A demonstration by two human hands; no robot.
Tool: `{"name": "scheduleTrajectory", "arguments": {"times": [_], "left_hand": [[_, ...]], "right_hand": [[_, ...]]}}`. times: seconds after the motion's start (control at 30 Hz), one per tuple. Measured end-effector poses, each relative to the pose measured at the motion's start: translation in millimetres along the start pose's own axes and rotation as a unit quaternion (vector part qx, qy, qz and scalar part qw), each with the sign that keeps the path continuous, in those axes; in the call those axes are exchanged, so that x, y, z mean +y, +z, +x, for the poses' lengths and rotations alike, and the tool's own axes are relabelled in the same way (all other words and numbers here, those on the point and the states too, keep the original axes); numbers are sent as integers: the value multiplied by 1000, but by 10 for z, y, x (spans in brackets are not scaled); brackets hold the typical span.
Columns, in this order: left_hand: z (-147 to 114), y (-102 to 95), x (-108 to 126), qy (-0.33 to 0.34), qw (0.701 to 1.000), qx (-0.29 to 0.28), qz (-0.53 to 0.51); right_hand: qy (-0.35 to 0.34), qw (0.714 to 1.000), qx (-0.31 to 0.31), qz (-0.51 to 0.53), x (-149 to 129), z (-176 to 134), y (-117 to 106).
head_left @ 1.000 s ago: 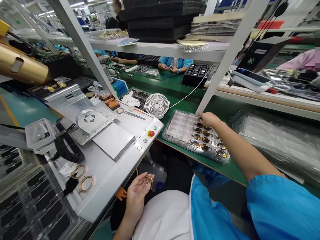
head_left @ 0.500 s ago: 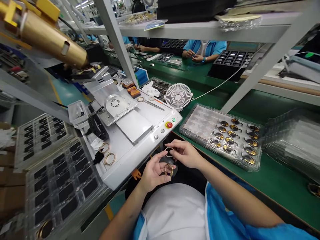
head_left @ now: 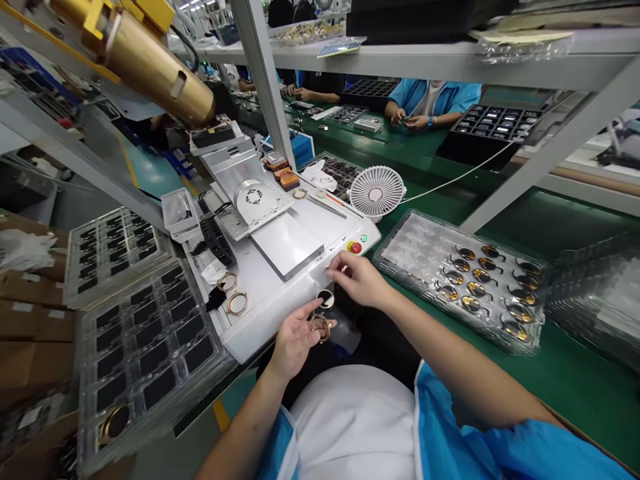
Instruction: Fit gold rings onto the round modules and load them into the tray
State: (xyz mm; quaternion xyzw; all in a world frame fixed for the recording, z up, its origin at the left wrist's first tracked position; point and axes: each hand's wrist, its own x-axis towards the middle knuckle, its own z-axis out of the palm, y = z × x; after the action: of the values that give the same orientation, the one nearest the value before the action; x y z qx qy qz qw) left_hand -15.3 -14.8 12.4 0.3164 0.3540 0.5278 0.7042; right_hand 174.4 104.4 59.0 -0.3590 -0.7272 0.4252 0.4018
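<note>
In the head camera's view, a gold-coloured ring is held at lower centre of the frame in the curled fingers of the left hand, with a pale-rimmed dark disc seen at those fingertips. Just above and to the right, the fingers of the right hand are drawn together in a narrow pinch; whether anything small is gripped there cannot be told. A white machine base is seen beyond, two more rings laid near its left edge. At centre right, dark round pieces are carried in a clear tray on the green counter, beside a white fan.
</note>
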Motion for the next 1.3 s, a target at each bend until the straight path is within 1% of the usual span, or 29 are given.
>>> {"name": "scheduleTrajectory", "arguments": {"times": [0.03,0.1,0.17,0.23,0.3,0.37,0.43,0.47,0.5,0.57,0.63,0.7,0.77,0.8,0.83,0.9,0.97,1.0,1.07,1.17,1.23,1.3], "left_hand": [[-6,6,16,3,1000,9,1],[-38,8,37,5,1000,8,8],[-93,-14,36,9,1000,0,16],[-156,-59,19,18,1000,0,25],[-213,-113,-3,30,999,4,41],[-254,-153,-22,42,997,3,70],[-277,-161,-40,64,990,9,125],[-280,-153,-53,80,983,17,162],[-277,-139,-71,99,973,27,205],[-252,-102,-126,142,944,35,296],[-209,-64,-195,180,906,17,383],[-164,-28,-253,205,866,-9,456],[-135,11,-278,210,839,-36,502],[-129,33,-276,204,836,-51,507],[-127,55,-264,198,841,-69,498],[-130,95,-221,190,871,-92,444],[-133,121,-167,191,904,-90,372],[-132,128,-142,191,915,-84,345],[-128,133,-106,186,926,-79,319],[-119,128,-90,189,919,-93,332],[-114,123,-89,205,903,-106,363],[-107,116,-80,212,880,-111,410]], "right_hand": [[42,999,13,4,3,163,7],[133,991,26,-7,19,466,33],[193,980,33,-39,40,690,63],[218,973,44,-68,59,805,75],[222,969,66,-89,69,806,63],[202,968,107,-107,70,693,48],[161,973,136,-94,66,471,73],[140,979,130,-71,64,327,110],[125,986,108,-38,61,170,163],[116,991,36,47,57,-146,301],[123,983,-11,133,55,-399,437],[136,970,-11,200,52,-544,518],[154,960,23,234,47,-585,516],[163,955,43,243,43,-579,486],[173,951,59,251,37,-565,442],[190,941,72,269,19,-535,335],[206,933,62,289,-5,-523,242],[215,929,55,296,-18,-526,211],[230,925,46,299,-38,-542,181],[250,921,46,294,-43,-574,184],[263,917,43,297,-35,-587,182],[271,913,27,306,-29,-593,166]]}}
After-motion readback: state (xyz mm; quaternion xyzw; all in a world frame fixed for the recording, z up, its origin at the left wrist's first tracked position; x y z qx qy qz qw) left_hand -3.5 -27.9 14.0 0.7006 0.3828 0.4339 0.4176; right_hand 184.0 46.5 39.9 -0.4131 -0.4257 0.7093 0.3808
